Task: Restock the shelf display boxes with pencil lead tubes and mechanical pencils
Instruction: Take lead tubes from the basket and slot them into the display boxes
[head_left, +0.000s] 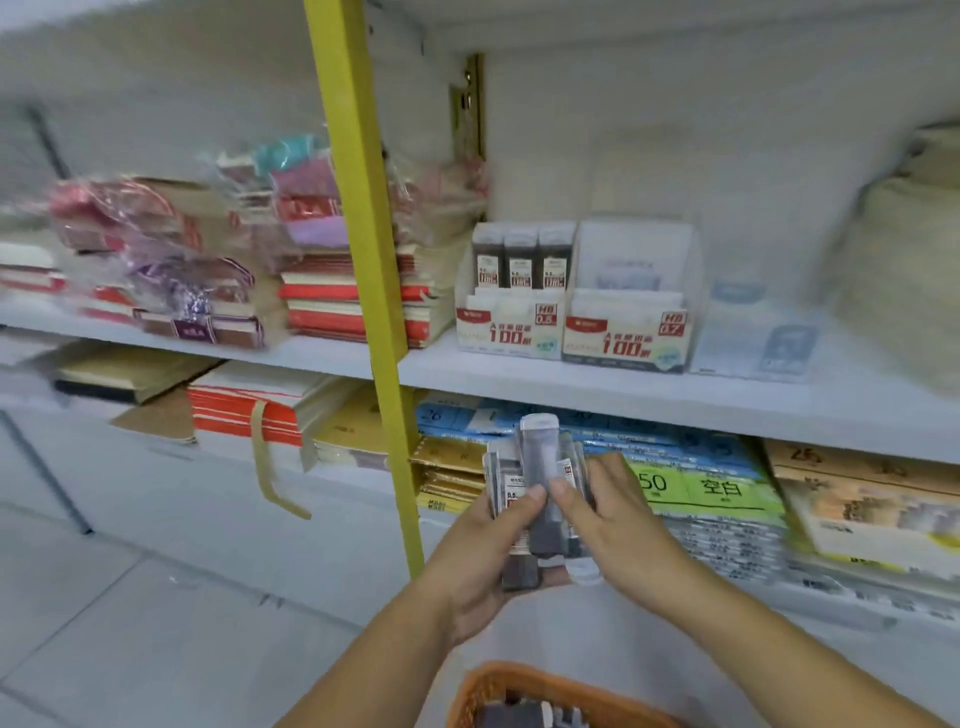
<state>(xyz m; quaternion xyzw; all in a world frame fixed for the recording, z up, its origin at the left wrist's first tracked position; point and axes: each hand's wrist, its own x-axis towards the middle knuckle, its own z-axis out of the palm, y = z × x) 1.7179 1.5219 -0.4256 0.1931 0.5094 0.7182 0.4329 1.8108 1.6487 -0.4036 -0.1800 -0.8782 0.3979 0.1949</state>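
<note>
Head view is showing both hands meeting just right of the yellow post (363, 234), below the shelf board (649, 402). The left hand (483, 556) is cupping a bundle of pencil lead tubes (511, 514), its fingers (530, 496) curling round them with the thumb pressing on the front. The right hand (623, 525) is pinching one tall tube (540, 452), which is sticking up above the rest of the bundle, with its fingertips closing on the tube's middle. Motion blur is hiding how many tubes the bundle is holding.

Right of the post and above the hands, the HB 0.5 display box (511, 330) is sitting on the shelf board with three tubes (519, 260) standing upright along its back row. The HB 0.7 display box (626, 340) is sitting just beside it, farther from the post, touching or nearly touching. An orange basket (498, 686) is hanging at the bottom edge, right of the post's foot, with dark items lying inside. Left of the post, wrapped paper packs (208, 270) are lying in stacks.
</note>
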